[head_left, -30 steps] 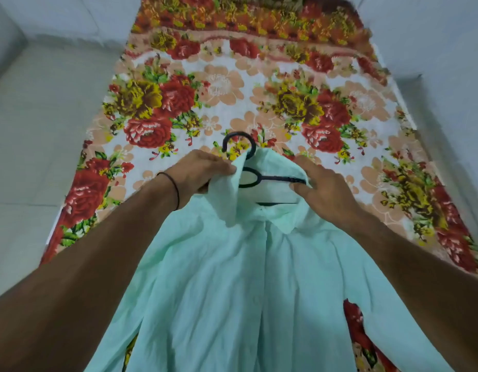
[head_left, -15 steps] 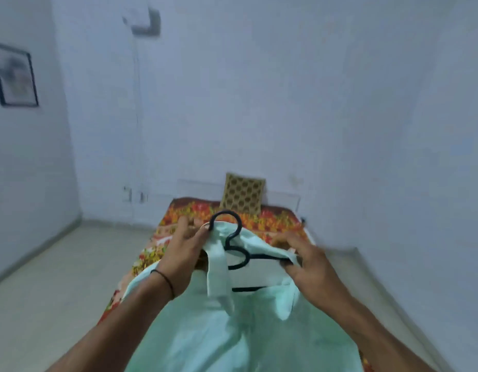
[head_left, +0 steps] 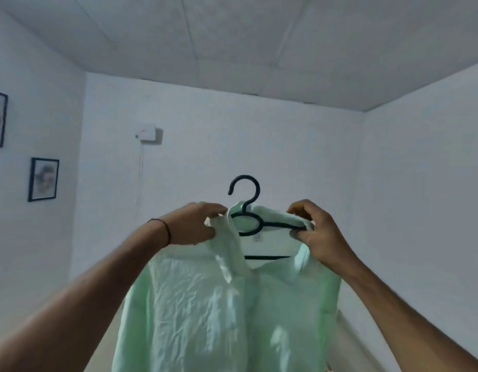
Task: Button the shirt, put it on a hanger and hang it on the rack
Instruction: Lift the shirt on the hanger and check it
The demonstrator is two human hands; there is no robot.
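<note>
**Shirt on hanger, held up in both hands**

Room: white walls [head_left: 232,146] and a panelled ceiling [head_left: 232,44] fill most of the head view. No rack visible in this view.

Shirt [head_left: 219,312]: pale mint green, creased, hanging free in the air at centre frame, front facing the camera. Placket closed as far down as can be seen; individual buttons too blurred to count. Collar open at the top, left collar flap drooping down over the placket. Lower hem runs out of the bottom of the frame.

Hanger [head_left: 249,224]: dark, thin, seated inside the shirt's neck. Hook upright above the collar, opening to the left. Right shoulder arm and the lower crossbar visible through the collar opening; left shoulder arm hidden under cloth.

Left hand [head_left: 196,224]: closed, fingers pinching the shirt's left shoulder and collar edge just beside the hanger's neck. Thin dark band [head_left: 165,230] around the wrist.

Right hand [head_left: 317,233]: closed, thumb and fingers clamped on the shirt's right shoulder fabric together with the end of the hanger arm.

Two framed pictures [head_left: 43,179] on the left wall, one above the other. Small white box [head_left: 148,132] mounted on the back wall, a thin line running down from it.
</note>
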